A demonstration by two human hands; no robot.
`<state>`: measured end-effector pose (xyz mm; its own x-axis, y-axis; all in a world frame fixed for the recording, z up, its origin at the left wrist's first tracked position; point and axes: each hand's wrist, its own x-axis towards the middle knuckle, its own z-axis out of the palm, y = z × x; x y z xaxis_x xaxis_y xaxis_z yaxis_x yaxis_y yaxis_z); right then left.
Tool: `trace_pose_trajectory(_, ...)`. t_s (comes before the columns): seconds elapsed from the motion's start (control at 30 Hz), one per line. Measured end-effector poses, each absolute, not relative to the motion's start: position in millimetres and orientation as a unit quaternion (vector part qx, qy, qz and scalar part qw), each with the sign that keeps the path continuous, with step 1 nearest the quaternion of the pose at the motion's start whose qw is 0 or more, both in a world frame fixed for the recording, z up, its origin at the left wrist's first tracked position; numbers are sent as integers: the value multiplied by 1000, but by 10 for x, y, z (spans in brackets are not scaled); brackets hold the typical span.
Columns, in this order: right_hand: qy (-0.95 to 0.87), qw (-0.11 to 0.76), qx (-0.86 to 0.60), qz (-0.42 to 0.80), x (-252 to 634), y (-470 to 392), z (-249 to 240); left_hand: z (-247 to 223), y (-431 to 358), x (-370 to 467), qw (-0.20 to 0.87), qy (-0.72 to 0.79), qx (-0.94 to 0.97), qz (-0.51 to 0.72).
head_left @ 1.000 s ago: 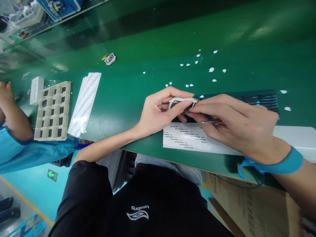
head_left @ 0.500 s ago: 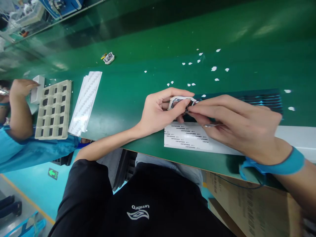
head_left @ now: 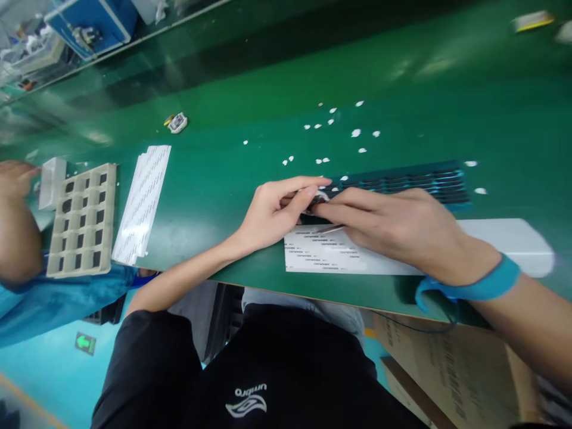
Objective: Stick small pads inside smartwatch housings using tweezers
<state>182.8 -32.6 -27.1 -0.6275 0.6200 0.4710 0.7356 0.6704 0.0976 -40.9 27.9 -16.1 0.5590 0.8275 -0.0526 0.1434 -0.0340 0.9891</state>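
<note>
A small white-rimmed device (head_left: 320, 196) is gripped between the thumb and fingers of my left hand (head_left: 277, 210). My right hand (head_left: 397, 229) presses its fingertips against the device's right side and hides much of it. A thin metal tool (head_left: 331, 229) sticks out from under the right hand's fingers, which are closed round it. Below both hands lies a white printed sheet (head_left: 313, 253). Behind the right hand is a dark slotted tray (head_left: 451, 182) with shiny strips. Small white bits (head_left: 356, 133) are scattered beyond the hands.
At the left stand a beige compartment tray (head_left: 83, 220), a white box (head_left: 52, 183) and white printed strips (head_left: 143, 202). A co-worker's arm (head_left: 18, 238) reaches in there. Another device (head_left: 177, 123) lies farther back. A white tray (head_left: 513, 244) is at the right.
The view has shifted, so most things on the table sit farther left. The device is tilted and more covered by my fingers. The co-worker's hand has moved left from the white box.
</note>
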Motion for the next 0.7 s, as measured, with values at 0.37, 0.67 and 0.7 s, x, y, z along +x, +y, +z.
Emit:
trace_pose_trajectory(0.37,-888,172,-412,-107,1759,-255,-300,-49,292,-425,559,402,657,308)
trace_pose_trajectory(0.67,-897,99,-401,-154,1728,-207,-294,-68,331,-406,552,459,647,256)
trace_pose_trajectory(0.7,-900,97,-395,-154,1729,-207,-291,-67,327,-401,552,462,647,249)
